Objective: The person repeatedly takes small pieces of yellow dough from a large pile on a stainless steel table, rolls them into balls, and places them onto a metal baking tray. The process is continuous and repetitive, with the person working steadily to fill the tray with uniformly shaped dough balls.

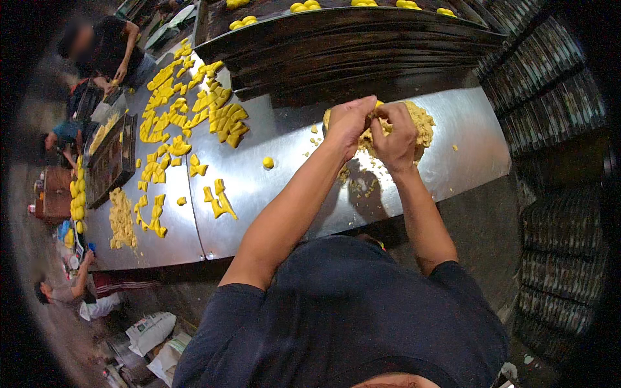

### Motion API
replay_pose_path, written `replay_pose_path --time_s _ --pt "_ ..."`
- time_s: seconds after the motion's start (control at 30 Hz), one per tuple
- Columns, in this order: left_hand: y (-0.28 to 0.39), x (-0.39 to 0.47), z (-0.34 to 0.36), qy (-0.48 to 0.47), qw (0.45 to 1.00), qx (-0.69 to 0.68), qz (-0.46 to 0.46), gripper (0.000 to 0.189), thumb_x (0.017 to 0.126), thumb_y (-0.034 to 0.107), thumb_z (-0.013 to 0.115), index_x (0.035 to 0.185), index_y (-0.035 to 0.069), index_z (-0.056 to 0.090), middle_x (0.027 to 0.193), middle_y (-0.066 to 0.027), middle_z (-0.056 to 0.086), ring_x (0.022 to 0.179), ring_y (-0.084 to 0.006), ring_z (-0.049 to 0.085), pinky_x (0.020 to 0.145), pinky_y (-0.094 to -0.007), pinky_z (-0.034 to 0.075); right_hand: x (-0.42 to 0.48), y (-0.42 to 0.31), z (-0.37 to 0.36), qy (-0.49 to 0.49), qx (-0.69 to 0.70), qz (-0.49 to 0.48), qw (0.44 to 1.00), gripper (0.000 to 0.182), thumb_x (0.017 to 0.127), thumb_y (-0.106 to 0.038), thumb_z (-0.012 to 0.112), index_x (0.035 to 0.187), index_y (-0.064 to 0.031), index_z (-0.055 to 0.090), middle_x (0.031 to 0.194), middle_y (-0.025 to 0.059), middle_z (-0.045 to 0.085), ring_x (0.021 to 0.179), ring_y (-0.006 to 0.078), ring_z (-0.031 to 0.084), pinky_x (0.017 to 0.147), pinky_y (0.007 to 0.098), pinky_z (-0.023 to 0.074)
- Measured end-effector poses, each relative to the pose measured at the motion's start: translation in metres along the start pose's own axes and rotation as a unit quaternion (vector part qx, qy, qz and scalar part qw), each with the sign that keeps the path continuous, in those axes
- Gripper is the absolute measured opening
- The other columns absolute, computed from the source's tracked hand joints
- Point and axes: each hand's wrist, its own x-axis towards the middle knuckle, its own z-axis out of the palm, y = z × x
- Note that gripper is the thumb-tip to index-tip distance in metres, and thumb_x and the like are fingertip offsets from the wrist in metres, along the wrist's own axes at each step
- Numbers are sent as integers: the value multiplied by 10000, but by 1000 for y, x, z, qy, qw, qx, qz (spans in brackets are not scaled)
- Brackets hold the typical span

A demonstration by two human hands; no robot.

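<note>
My left hand (348, 121) and my right hand (397, 136) meet above a crumbly pale-yellow mass (421, 123) on the metal table. A small bit of bright yellow dough (379, 104) shows between the fingertips; which hand bears it is hard to tell, and my fingers hide most of it. Crumbs lie beneath and around both hands. A yellow dough ball (268, 162) rests on the table to the left of my forearms. Farther left, many cut pieces of yellow dough (228, 121) are spread about.
Stacked dark metal trays (359, 53) stand behind the table (252, 199), the top one bearing yellow dough balls. Another tray (112, 162) and a crumbly heap (122, 220) lie at the left. Several people are around the table's far left. More trays (558, 242) are stacked at the right.
</note>
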Motion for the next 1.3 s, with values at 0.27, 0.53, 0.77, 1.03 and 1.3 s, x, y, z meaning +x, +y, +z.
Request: replay_pose_path --time_s 0.27,0.53,0.77,1.03,1.3 --pt "19 -34 -14 -14 999 35 12 271 1001 127 572 1169 -70 651 1054 -114 704 871 -165 666 821 -313 542 2 -30 2 22 15 -3 1000 234 737 -3 753 941 -51 650 880 115 628 747 289 636 668 371 523" --pt "38 -74 -46 -60 995 42 74 310 1043 237 508 1085 -8 694 970 -50 688 808 -123 608 774 -289 505 -11 -70 21 31 -10 -99 995 270 701 -57 783 955 -76 695 985 108 628 917 311 611 809 419 492" --pt "47 -104 -130 -44 989 82 116 381 995 128 551 1365 40 550 913 -43 703 745 -87 589 671 -250 482 -33 -120 38 -34 125 -38 991 180 780 -17 713 959 -28 706 1003 125 667 962 266 644 837 362 516" --pt "-41 -141 -300 159 800 562 138 392 874 -17 487 1216 55 665 1199 -176 661 1156 -327 596 1050 -429 439 -154 -74 87 -302 13 67 951 320 875 -98 631 1192 -58 627 1026 163 652 898 344 626 817 426 498" --pt "-19 -155 -462 246 650 704 147 389 841 46 619 1218 113 689 1164 -120 653 1098 -362 589 1014 -429 463 -177 -108 196 -375 17 -132 918 252 836 -159 676 1070 -70 640 849 121 597 832 326 566 742 447 435"
